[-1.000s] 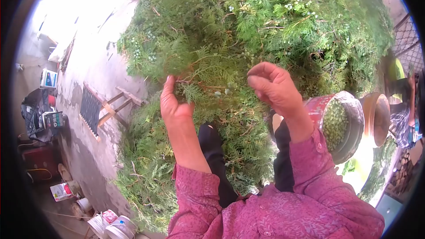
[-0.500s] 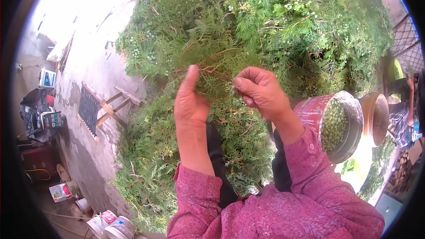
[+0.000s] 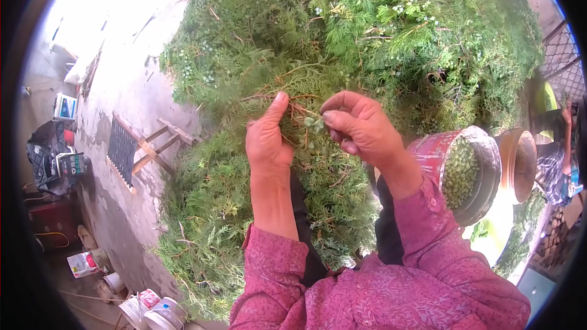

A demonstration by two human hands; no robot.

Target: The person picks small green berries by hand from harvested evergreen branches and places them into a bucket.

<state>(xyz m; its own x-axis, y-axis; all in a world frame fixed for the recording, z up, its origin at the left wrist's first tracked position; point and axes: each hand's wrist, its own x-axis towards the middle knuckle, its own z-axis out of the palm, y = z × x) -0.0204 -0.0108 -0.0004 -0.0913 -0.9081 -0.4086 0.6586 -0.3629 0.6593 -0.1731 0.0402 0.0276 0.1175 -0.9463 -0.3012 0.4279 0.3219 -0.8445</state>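
My left hand (image 3: 269, 140) is closed around a conifer sprig (image 3: 299, 79) with thin brown stems and feathery green leaves, the thumb pressed along its stem. A small cluster of pale green cones (image 3: 314, 124) hangs from the sprig between the two hands. At that cluster, my right hand (image 3: 365, 127) is pinched, thumb against forefinger, right at the cones and their stem. Below and behind both hands spreads a large heap of green conifer branches (image 3: 428, 55). To the right of my right forearm stands a red bucket (image 3: 423, 151) with many loose green cones (image 3: 461, 174) inside.
Beside the red bucket is a brownish pot (image 3: 520, 165). On the left, a wooden frame with a dark panel (image 3: 122, 150) rests on the concrete floor (image 3: 116, 220). White buckets (image 3: 164, 316) stand at the lower left. Part of another person (image 3: 553, 171) shows at the far right.
My left hand has shifted slightly right and tilted, bringing the sprig closer to my right hand. The cone cluster now shows at my right fingertips, and the sprig is less blurred.
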